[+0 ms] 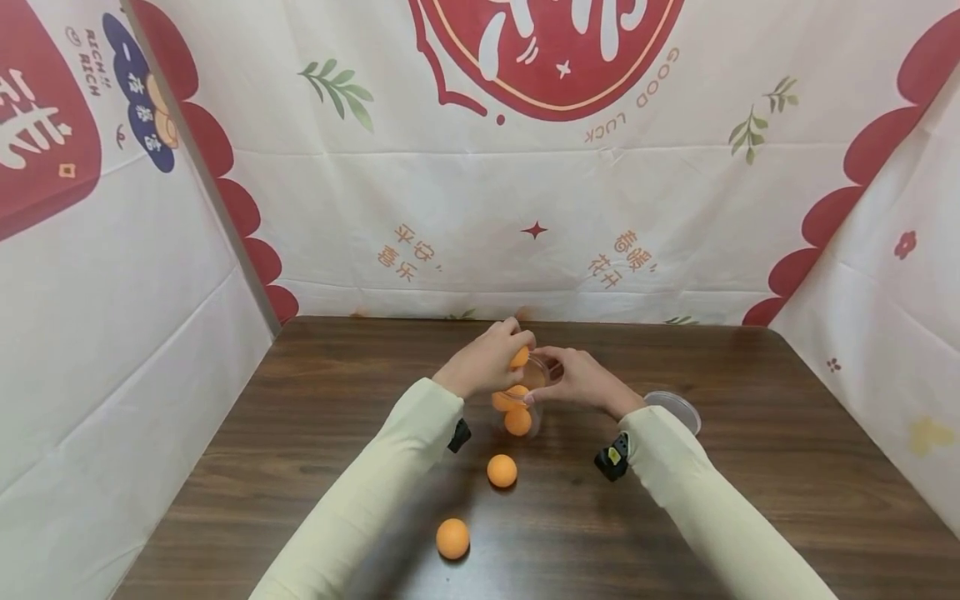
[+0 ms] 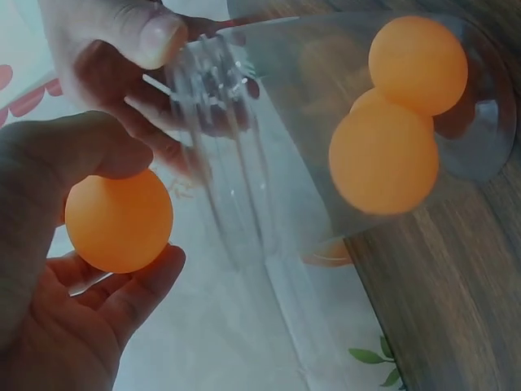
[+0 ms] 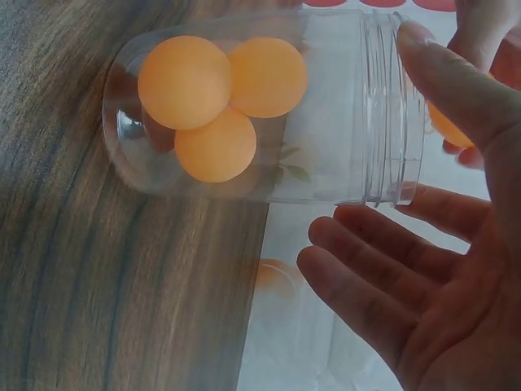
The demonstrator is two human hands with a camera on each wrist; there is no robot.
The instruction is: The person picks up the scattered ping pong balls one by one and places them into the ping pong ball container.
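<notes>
A clear plastic jar [image 3: 326,155] with a threaded mouth stands on the table, three orange ping-pong balls [image 3: 186,83] at its bottom. My right hand [image 1: 585,382] grips the jar by its rim, thumb on one side and fingers on the other. Close to the mouth, my left hand [image 1: 483,362] pinches another orange ping-pong ball [image 2: 120,221] between thumb and fingers. In the left wrist view that ball is apart from the rim. From the head view, the hands cover part of the jar's mouth.
Two loose orange balls lie on the brown wooden table [image 1: 315,433], one ball [image 1: 502,472] in front of the jar and another ball [image 1: 452,539] nearer me. A clear round lid [image 1: 675,408] lies beside the right sleeve, which partly covers it. Printed cloth [image 1: 465,208] hangs behind and at both sides.
</notes>
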